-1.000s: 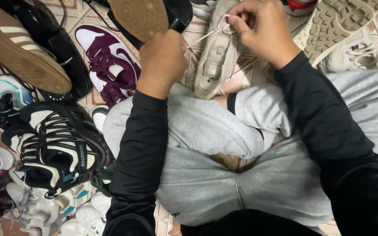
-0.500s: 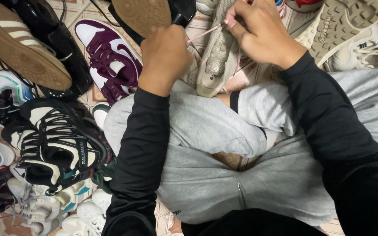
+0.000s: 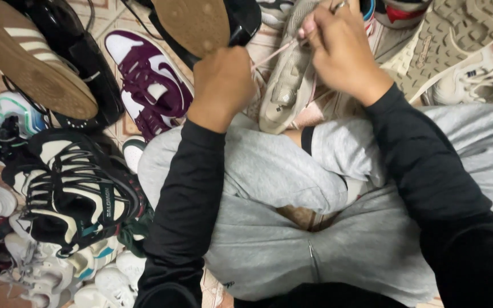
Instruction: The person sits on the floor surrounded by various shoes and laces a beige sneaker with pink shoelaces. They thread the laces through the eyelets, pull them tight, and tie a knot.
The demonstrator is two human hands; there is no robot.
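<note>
Head-camera footage looks down on a person seated cross-legged in grey trousers (image 3: 292,239) and black sleeves, with shoes spread all around. A beige sneaker (image 3: 287,80) is held upright between the two hands, its sole end resting against the grey knee and its laced upper turned toward the fingers. The right hand (image 3: 340,48) is closed at the top of the shoe, with a pale pink lace (image 3: 275,52) pinched between thumb and fingertips; the lace is drawn taut from those fingers down and across toward the left hand (image 3: 222,85). The left hand is curled into a loose fist just beside the shoe's flank, knuckles up; the lace runs to it, but whether its hidden fingers are gripping the lace or the shoe cannot be told. Just beyond the left knuckles a tan rubber sole (image 3: 198,23) of a black shoe is seen. Further out from the left fingers a purple-and-white sneaker (image 3: 146,80) is laid on the tiled floor, and well apart from them a black-and-cream trail shoe (image 3: 69,188) is set among white ones. Past the right fingers a beige lugged outsole (image 3: 457,40) is turned upward.
</note>
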